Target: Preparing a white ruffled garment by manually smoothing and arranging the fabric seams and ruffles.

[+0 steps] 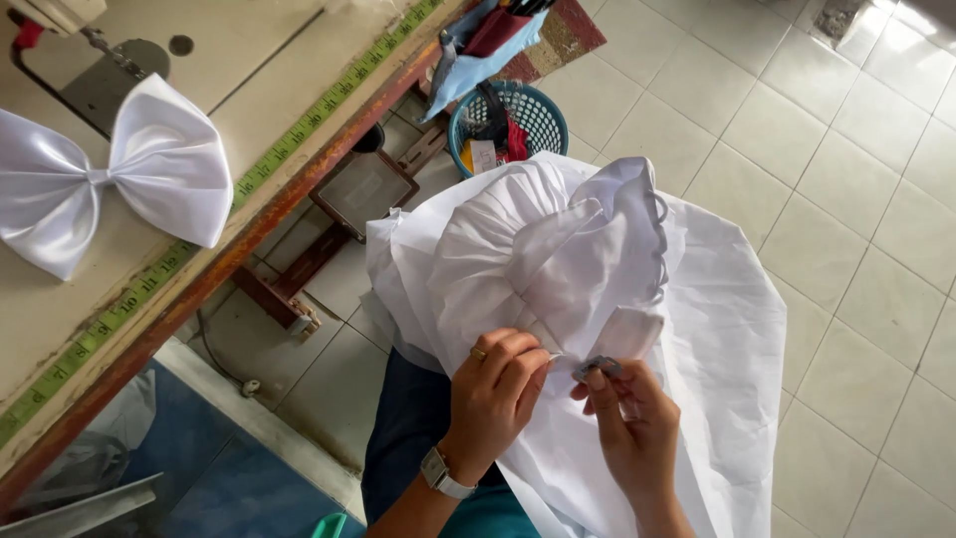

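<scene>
Right now we have a white gathered garment [597, 269] spread over our lap, its ruffled part bunched just above both hands and the rest hanging down past them on the right toward the tiled floor [856, 199]. Our left hand [495, 394], with a ring on one finger and a wristwatch [441, 473] at the wrist, has its fingers closed together, pinching a fold of the white cloth at a seam. Just beside it, our right hand [629, 423] grips a small grey metal tool [596, 368], probably a thread snip, though we cannot tell for sure; its tip sits close to the spot the left hand pinches. The two hands are near each other but not touching.

Up and to the left of the left hand stands the sewing table [249, 110], with a yellow-green measuring tape [299, 134] fixed along its reddish-brown edge. A white satin bow [110, 179] lies on the table top, well apart from the hands. Straight above the hands, beyond the garment, a blue plastic basket [508, 120] on the floor holds scraps, and light blue cloth [478, 55] hangs over the table edge near it.
</scene>
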